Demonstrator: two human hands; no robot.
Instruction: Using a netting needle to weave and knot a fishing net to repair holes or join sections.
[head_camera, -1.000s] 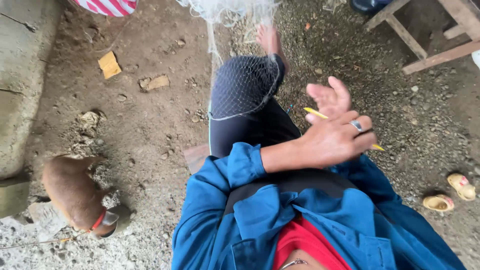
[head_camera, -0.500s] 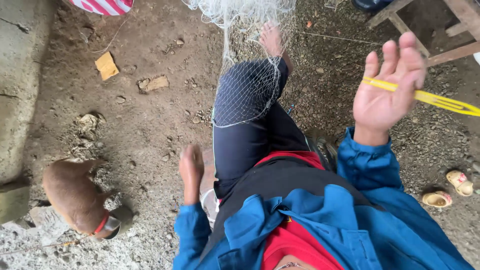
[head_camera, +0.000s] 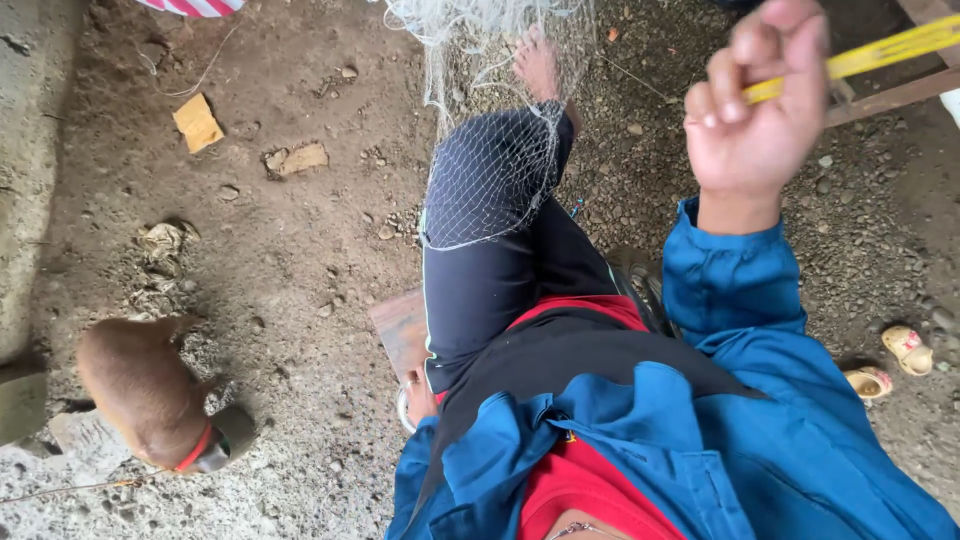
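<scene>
My right hand (head_camera: 750, 120) is raised at the upper right, fingers closed on a flat yellow netting needle (head_camera: 880, 50) that points off to the right. A thin line runs from it towards a pale fishing net (head_camera: 490, 170), which hangs from above and drapes over my knee in dark trousers. My bare foot (head_camera: 535, 62) shows through the mesh beyond the knee. My left hand (head_camera: 417, 392) is low beside my thigh, mostly hidden by the blue jacket sleeve, next to the wooden board (head_camera: 400, 325) I sit on.
A brown dog (head_camera: 140, 390) with a red collar stands on the dirt at lower left, beside a concrete edge (head_camera: 25, 150). Small sandals (head_camera: 905, 350) lie at right. A wooden frame (head_camera: 890, 100) crosses the upper right. A yellow scrap (head_camera: 197, 122) and stones lie on the ground.
My right hand has lifted from over my lap up and to the right with the yellow needle. My left hand rose into view, then dropped beside my thigh.
</scene>
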